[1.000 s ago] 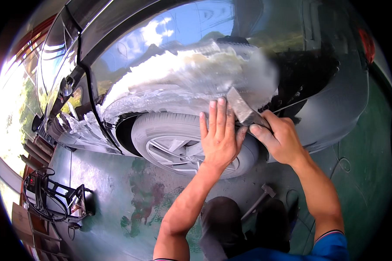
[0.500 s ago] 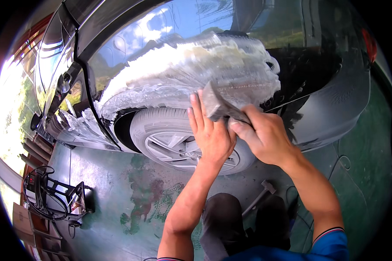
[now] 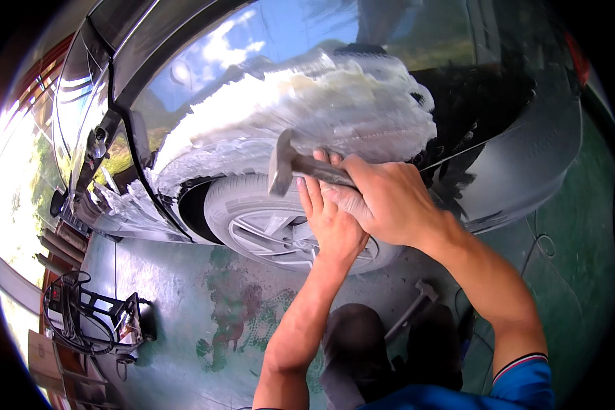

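My right hand point(image 3: 399, 198) is closed around the handle of a grey metal hammer point(image 3: 280, 164), whose head points left, in front of the wheel arch. Partly beneath that hand is my left hand point(image 3: 334, 232), its fingers stretched upward at the arch edge; the hammer handle crosses over its fingertips. Whether the left fingers press on the panel is hidden. Pale, sanded-looking filler point(image 3: 307, 109) covers the dark car fender above the wheel point(image 3: 273, 236). The tyre and spoked rim look dusty grey.
Between my knees a second hammer point(image 3: 416, 304) stands or lies near the green floor point(image 3: 177, 328). To the left is a black wheeled machine point(image 3: 95, 321) with coiled cables. A thin cable point(image 3: 543, 246) runs over the floor at right. Cardboard boxes point(image 3: 44, 359) sit at lower left.
The hammer has swung left and turned, its head now left of my left fingers. My right hand has moved left and over the left hand, which stays nearly in place.
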### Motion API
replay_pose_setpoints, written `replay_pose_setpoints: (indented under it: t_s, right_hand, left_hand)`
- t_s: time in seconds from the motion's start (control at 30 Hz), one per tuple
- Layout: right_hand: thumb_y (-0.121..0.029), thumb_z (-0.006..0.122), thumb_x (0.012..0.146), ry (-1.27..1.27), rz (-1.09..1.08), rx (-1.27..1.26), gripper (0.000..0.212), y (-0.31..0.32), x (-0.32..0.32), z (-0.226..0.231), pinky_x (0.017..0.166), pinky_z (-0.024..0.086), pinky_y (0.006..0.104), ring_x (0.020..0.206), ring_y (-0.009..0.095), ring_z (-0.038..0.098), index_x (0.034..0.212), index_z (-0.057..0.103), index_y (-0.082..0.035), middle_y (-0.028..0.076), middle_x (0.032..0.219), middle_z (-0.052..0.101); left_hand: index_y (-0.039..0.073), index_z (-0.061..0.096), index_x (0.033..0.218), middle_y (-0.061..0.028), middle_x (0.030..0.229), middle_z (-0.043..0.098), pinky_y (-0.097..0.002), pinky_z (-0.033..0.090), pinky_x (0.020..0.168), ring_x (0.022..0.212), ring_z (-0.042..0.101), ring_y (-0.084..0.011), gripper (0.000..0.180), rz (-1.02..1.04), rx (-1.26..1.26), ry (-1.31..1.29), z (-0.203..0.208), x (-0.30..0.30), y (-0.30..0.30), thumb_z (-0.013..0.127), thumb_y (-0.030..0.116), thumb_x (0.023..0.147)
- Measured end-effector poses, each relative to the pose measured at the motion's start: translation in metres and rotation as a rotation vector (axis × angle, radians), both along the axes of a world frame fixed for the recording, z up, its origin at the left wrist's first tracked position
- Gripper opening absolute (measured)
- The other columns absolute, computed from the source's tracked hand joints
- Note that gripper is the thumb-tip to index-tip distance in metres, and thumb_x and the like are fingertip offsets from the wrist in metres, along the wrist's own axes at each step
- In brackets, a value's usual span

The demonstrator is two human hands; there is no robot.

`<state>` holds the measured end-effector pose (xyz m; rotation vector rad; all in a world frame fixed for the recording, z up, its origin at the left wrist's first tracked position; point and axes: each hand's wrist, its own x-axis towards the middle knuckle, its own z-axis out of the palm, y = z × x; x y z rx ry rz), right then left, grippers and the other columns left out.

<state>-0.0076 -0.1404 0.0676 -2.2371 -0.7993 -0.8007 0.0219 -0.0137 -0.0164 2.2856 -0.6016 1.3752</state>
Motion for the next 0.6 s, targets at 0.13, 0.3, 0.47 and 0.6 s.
replay_pose_setpoints:
  t_s: [0.13, 0.3, 0.47, 0.6]
  right_hand:
    - [-0.037, 0.067, 0.092, -0.09, 0.054, 0.013, 0.035, 0.001, -0.007, 0.0, 0.055, 0.05, 0.0438, 0.064, 0.037, 0.065, 0.09, 0.056, -0.003, 0.015, 0.072, 0.065]
    - [-0.037, 0.066, 0.093, 0.02, 0.003, -0.019, 0.035, 0.0, 0.002, 0.0, 0.056, 0.05, 0.0446, 0.067, 0.038, 0.066, 0.092, 0.058, -0.003, 0.016, 0.074, 0.066]
    - [-0.039, 0.063, 0.094, 0.064, -0.012, -0.019, 0.035, -0.003, 0.008, -0.003, 0.057, 0.05, 0.0446, 0.067, 0.039, 0.066, 0.093, 0.059, -0.004, 0.017, 0.073, 0.067]
    - [-0.037, 0.065, 0.093, -0.012, 0.076, 0.034, 0.034, -0.004, -0.01, 0.004, 0.056, 0.049, 0.0432, 0.066, 0.04, 0.065, 0.091, 0.059, -0.004, 0.017, 0.072, 0.065]
  left_hand:
    - [0.001, 0.038, 0.151, -0.02, 0.158, 0.033, -0.058, 0.016, 0.117, 0.148, 0.026, -0.0415, 0.068, -0.027, -0.098, 0.067, -0.004, 0.002, -0.004, 0.053, 0.036, 0.094]
    - [0.0, 0.039, 0.15, -0.0198, 0.159, 0.033, -0.0586, 0.016, 0.117, 0.148, 0.026, -0.0413, 0.067, 0.017, 0.021, 0.037, 0.0, -0.004, 0.002, 0.055, 0.032, 0.094]
    - [-0.001, 0.04, 0.15, -0.0224, 0.158, 0.033, -0.0594, 0.018, 0.117, 0.147, 0.026, -0.0446, 0.066, 0.027, 0.087, 0.027, -0.001, -0.002, 0.001, 0.055, 0.031, 0.095]
    - [-0.004, 0.04, 0.148, -0.0263, 0.156, 0.033, -0.0598, 0.021, 0.115, 0.145, 0.027, -0.0477, 0.065, 0.052, 0.045, -0.012, -0.002, 0.002, 0.001, 0.055, 0.03, 0.095]
